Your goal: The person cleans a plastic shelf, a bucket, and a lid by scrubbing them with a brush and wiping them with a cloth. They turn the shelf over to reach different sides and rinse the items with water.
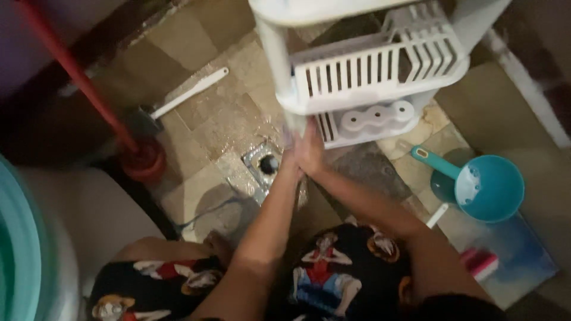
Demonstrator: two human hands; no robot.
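Both my hands meet low at the front leg [278,71] of a white plastic rack [375,77], just above the wet tiled floor. My right hand [310,150] lies with its fingers pointing up along the base of that leg. Pressed against it on the left, my left hand [289,159] is mostly hidden by the right one. A faint pale patch shows at their fingertips; I cannot tell whether either hand holds anything. My knees in black patterned shorts [333,279] fill the bottom of the view.
A metal floor drain [267,163] sits just left of the hands. A red plunger [143,159] and a white-handled brush [190,92] lie at left, beside a white toilet [89,214] and a teal basin [18,249]. At right are a teal dipper [489,189] and a pink scrubber [479,263].
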